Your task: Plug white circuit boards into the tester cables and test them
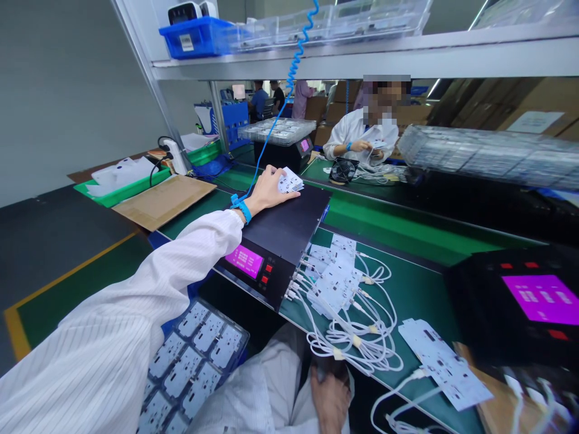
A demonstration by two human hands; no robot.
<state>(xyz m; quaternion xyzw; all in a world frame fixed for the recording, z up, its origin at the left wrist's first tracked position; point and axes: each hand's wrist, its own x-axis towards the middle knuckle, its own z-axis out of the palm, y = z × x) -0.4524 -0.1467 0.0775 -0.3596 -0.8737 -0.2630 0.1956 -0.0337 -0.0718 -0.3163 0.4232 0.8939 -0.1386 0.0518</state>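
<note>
My left hand (268,191), with a blue wrist strap on its wrist, grips a small stack of white circuit boards (291,181) at the far end of a black box (283,217). The box has a lit pink screen (245,260) and red buttons. Low down by my lap is my right hand (332,399), its fingers in shadow and blurred. Beside the box, several white circuit boards (337,280) lie on the green mat, joined to it by white cables (357,343). Another white board (446,364) lies further right with a cable plugged in.
A blue tray of white boards (199,355) sits low at left. A second black device (488,301) stands at right. A coiled blue cord (296,60) hangs from above. Cardboard (165,199) lies at left. Across the bench a co-worker (362,135) handles a board.
</note>
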